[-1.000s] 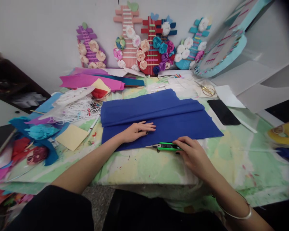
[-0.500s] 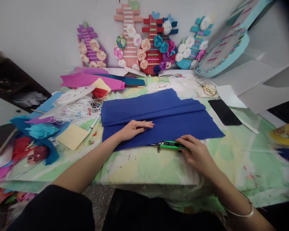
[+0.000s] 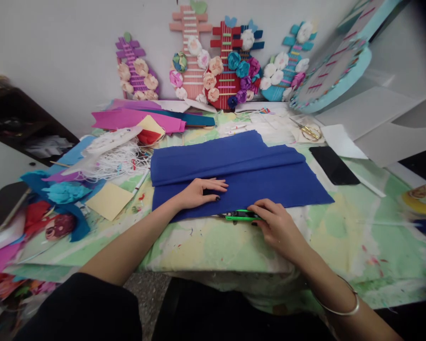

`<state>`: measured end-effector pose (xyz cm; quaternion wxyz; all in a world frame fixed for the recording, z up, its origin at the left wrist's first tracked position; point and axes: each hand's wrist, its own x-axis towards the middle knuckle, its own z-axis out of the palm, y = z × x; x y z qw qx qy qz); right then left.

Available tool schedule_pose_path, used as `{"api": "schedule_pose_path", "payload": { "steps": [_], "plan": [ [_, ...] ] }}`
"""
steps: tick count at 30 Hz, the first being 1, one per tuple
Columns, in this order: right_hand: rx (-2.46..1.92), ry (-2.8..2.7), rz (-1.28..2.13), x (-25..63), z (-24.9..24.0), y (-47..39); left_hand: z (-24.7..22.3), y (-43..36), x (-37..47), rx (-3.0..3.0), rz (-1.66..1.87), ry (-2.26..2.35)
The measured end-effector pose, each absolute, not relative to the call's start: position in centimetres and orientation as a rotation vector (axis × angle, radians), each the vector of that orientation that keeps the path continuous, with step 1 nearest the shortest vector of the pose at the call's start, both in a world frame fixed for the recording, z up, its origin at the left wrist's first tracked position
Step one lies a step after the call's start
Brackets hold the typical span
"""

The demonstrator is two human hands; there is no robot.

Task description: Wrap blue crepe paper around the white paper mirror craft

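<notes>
Plainly spread across the patterned tablecloth (image 3: pixel 216 251), a royal-blue sheet (image 3: pixel 270 189) lies directly in front of the person, with a folded ridge running across it and its near edge towards the body. On that sheet the left hand (image 3: pixel 201 192) rests palm down, fingers extended and grasping nothing. At the sheet's near edge the right hand (image 3: pixel 274 221) grips a green utility knife (image 3: pixel 236 216) between thumb and fingers — its front end points left along the edge, though whether the blade has gone into the sheet I cannot tell. A silver bangle (image 3: pixel 341 312) circles the right wrist. Just right of the sheet lies a black smartphone (image 3: pixel 334 166); beyond the sheet's far right corner are gold-handled scissors (image 3: pixel 310 133). Left of the sheet sit a pale yellow paper square (image 3: pixel 110 201) and a tangle of white string (image 3: pixel 115 161) — magenta sheeting (image 3: pixel 138 120) lies past its far left corner. Well behind the sheet, a red lute-shaped model (image 3: pixel 224 83) with paper flowers leans against the wall.
</notes>
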<state>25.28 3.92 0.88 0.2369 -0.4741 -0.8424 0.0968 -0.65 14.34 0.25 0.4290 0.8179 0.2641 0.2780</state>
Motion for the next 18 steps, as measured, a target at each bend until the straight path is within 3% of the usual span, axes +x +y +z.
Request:
{"api": "schedule_pose_path", "payload": {
  "steps": [18],
  "plan": [
    [-1.244, -2.33, 0.196, 25.0, 1.1, 4.3, 1.5, 14.8, -0.9, 1.919, 0.585, 0.66]
  ]
}}
